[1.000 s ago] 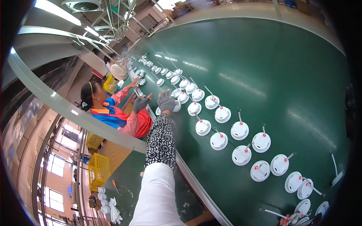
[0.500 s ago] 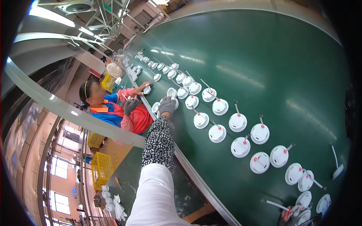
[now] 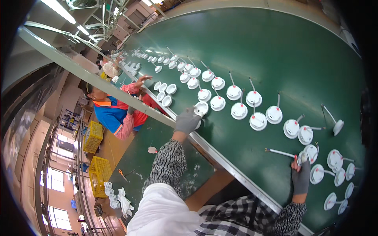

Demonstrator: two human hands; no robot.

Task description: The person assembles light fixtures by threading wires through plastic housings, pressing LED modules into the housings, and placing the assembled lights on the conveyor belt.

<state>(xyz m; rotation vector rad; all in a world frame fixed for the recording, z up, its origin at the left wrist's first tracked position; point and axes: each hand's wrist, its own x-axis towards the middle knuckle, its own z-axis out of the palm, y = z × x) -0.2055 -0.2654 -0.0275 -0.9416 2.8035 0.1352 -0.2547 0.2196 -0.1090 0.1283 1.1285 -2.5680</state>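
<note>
Yellow crates (image 3: 99, 172) stand at the left, and a co-worker (image 3: 112, 114) sits at the desk (image 3: 252, 43), one hand reaching near a group of open white cups (image 3: 167, 101); both people going for that group could knock a cup askew. Next comes the left hand (image 3: 187, 121), gloved, fingers partly bent against a white ring (image 3: 201, 109) close to the desk's metal edge (image 3: 236, 173); I cannot tell whether it grips or only touches. A loose pull there could tip the ring over the edge. Mid-desk, white lamps (image 3: 258, 121) lie in uneven rows, tails up. The right hand (image 3: 301, 175) is closed on a white cable (image 3: 280, 152) by its red collar, beside more lamps (image 3: 334, 159) clustered at the far right; lifting sideways could snag neighbouring tails and drag those lamps out of place.
</note>
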